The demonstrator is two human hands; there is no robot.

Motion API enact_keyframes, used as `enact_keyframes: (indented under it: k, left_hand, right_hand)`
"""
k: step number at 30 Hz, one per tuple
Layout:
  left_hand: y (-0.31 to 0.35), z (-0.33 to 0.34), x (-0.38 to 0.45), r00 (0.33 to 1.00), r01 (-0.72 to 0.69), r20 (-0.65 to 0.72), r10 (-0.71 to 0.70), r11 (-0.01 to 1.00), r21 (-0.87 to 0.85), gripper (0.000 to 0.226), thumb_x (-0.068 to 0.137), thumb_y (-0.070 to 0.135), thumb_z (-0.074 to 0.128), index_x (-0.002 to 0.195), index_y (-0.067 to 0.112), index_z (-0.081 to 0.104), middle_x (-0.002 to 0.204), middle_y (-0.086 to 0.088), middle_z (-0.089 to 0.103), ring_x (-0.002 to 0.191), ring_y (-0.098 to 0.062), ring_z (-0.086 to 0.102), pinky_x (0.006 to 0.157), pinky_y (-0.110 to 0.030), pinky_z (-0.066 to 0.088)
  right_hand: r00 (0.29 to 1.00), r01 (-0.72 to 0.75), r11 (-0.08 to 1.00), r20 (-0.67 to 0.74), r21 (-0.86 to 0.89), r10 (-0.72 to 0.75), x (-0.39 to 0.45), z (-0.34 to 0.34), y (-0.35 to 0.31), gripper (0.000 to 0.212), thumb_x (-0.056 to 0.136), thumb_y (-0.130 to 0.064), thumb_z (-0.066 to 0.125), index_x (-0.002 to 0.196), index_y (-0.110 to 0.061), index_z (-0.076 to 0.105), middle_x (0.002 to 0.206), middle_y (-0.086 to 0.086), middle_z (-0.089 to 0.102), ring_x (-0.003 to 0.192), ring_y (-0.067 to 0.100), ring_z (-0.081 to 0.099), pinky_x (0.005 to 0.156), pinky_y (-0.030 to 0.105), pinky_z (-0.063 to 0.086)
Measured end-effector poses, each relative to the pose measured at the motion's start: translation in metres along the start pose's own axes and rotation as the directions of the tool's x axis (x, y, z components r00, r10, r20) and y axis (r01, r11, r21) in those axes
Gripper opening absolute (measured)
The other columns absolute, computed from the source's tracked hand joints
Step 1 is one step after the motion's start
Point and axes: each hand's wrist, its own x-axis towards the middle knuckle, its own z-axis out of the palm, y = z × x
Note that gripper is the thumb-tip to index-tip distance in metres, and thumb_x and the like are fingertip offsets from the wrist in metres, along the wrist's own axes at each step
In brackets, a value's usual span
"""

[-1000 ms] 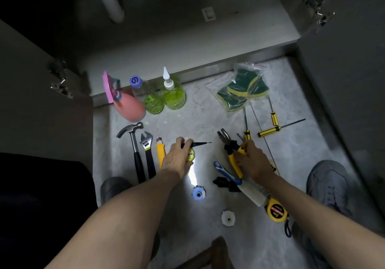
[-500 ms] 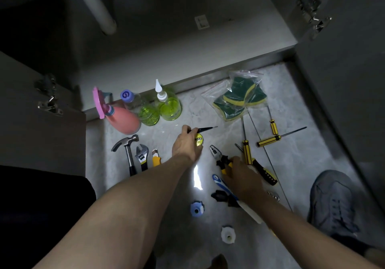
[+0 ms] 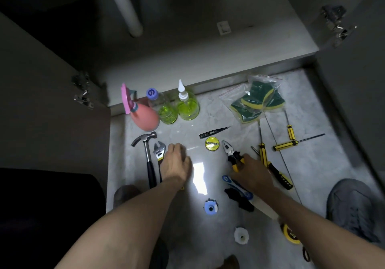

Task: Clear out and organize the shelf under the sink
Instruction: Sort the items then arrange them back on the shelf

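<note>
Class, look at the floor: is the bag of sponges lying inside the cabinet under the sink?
No, the bag of sponges lies on the floor outside the cabinet.

My head camera is looking steeply down, close over the floor [image 3: 208, 106], facing the open cabinet [image 3: 187, 45].

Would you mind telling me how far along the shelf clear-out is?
Clearing looks done: the shelf appears bare, with bottles, sponges and hammer on the floor. In hand: the right hand is on the pliers; the left hand covers the wrench. Left: returning everything.
</note>
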Motion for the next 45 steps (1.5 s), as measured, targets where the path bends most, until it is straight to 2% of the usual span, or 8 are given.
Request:
enact_keyframes:
  k: [4, 7, 10, 17, 21, 27, 39, 45]
  left_hand:
    - [-0.019, -0.005, -0.02, 0.972, 0.225, 0.037, -0.233, 0.962, 0.152, 0.046, 0.091, 0.044, 0.063, 0.126, 0.019, 0.047, 0.129, -0.005, 0.052, 0.119, -0.029, 0.053, 0.085, -0.04, 0.049]
    - [-0.025, -0.002, -0.028, 0.934, 0.345, 0.067, -0.352, 0.934, 0.097, 0.042, 0.092, 0.043, 0.063, 0.122, 0.017, 0.048, 0.126, -0.008, 0.057, 0.116, -0.031, 0.057, 0.088, -0.041, 0.049]
    - [-0.027, 0.004, -0.03, 0.911, 0.404, 0.084, -0.403, 0.915, 0.008, 0.032, 0.094, 0.038, 0.062, 0.115, 0.017, 0.05, 0.119, -0.008, 0.062, 0.11, -0.032, 0.061, 0.091, -0.042, 0.052]
    - [-0.035, 0.003, -0.017, 0.878, 0.471, 0.116, -0.464, 0.882, -0.032, 0.037, 0.091, 0.04, 0.068, 0.117, 0.017, 0.055, 0.115, -0.009, 0.064, 0.109, -0.031, 0.062, 0.093, -0.044, 0.053]
    - [-0.037, 0.0, -0.014, 0.879, 0.472, 0.107, -0.465, 0.88, -0.052, 0.039, 0.088, 0.044, 0.07, 0.113, 0.016, 0.057, 0.108, -0.007, 0.066, 0.103, -0.03, 0.064, 0.089, -0.043, 0.054]
    - [-0.038, 0.0, -0.023, 0.887, 0.462, 0.07, -0.456, 0.879, -0.118, 0.03, 0.086, 0.044, 0.07, 0.1, 0.023, 0.054, 0.086, 0.004, 0.058, 0.09, -0.025, 0.064, 0.075, -0.031, 0.051]
    - [-0.037, 0.003, -0.039, 0.88, 0.474, 0.069, -0.47, 0.862, -0.182, 0.026, 0.09, 0.036, 0.07, 0.107, 0.02, 0.06, 0.099, 0.0, 0.068, 0.094, -0.023, 0.065, 0.085, -0.036, 0.055]
    - [-0.038, 0.0, -0.034, 0.878, 0.479, 0.086, -0.471, 0.862, -0.165, 0.023, 0.09, 0.036, 0.07, 0.103, 0.021, 0.058, 0.099, -0.001, 0.068, 0.092, -0.023, 0.065, 0.079, -0.032, 0.052]
  right_hand:
    - [0.998, 0.046, 0.991, 0.025, 0.122, -0.049, -0.008, 0.005, -0.031, 0.036, 0.065, -0.053, 0.062, 0.084, -0.028, 0.044, 0.077, -0.005, 0.061, 0.069, 0.012, 0.059, 0.057, 0.032, 0.042]
    - [0.994, 0.047, 0.991, 0.091, 0.129, -0.059, -0.015, 0.02, -0.058, 0.042, 0.063, -0.058, 0.057, 0.091, -0.029, 0.044, 0.082, -0.004, 0.062, 0.073, 0.017, 0.061, 0.065, 0.035, 0.047]
    - [0.995, 0.034, 0.991, 0.092, 0.133, -0.047, -0.019, 0.04, -0.076, 0.048, 0.065, -0.055, 0.06, 0.099, -0.025, 0.044, 0.084, -0.003, 0.061, 0.074, 0.019, 0.06, 0.07, 0.037, 0.049]
    - [0.993, 0.076, 0.99, 0.077, 0.121, -0.086, -0.005, 0.08, -0.099, 0.048, 0.074, -0.049, 0.065, 0.104, -0.022, 0.04, 0.078, -0.011, 0.052, 0.065, 0.014, 0.05, 0.059, 0.029, 0.036]
    - [0.976, 0.208, 0.966, -0.037, -0.153, -0.216, -0.003, 0.102, -0.094, 0.035, 0.086, -0.039, 0.062, 0.106, -0.013, 0.05, 0.102, 0.006, 0.057, 0.097, 0.026, 0.054, 0.079, 0.036, 0.043]
    - [0.948, 0.218, 0.885, -0.128, -0.412, -0.293, -0.02, 0.113, -0.093, 0.043, 0.087, -0.045, 0.063, 0.117, -0.016, 0.051, 0.115, 0.006, 0.05, 0.109, 0.026, 0.048, 0.089, 0.038, 0.043]
    - [0.975, 0.18, 0.981, -0.121, -0.066, -0.187, -0.026, 0.113, -0.083, 0.059, 0.078, -0.045, 0.079, 0.12, -0.012, 0.055, 0.114, 0.006, 0.052, 0.107, 0.025, 0.053, 0.085, 0.035, 0.046]
    - [0.976, 0.185, 0.981, -0.104, -0.063, -0.19, -0.021, 0.115, -0.096, 0.062, 0.081, -0.048, 0.077, 0.124, -0.012, 0.051, 0.12, 0.006, 0.049, 0.111, 0.024, 0.053, 0.084, 0.033, 0.046]
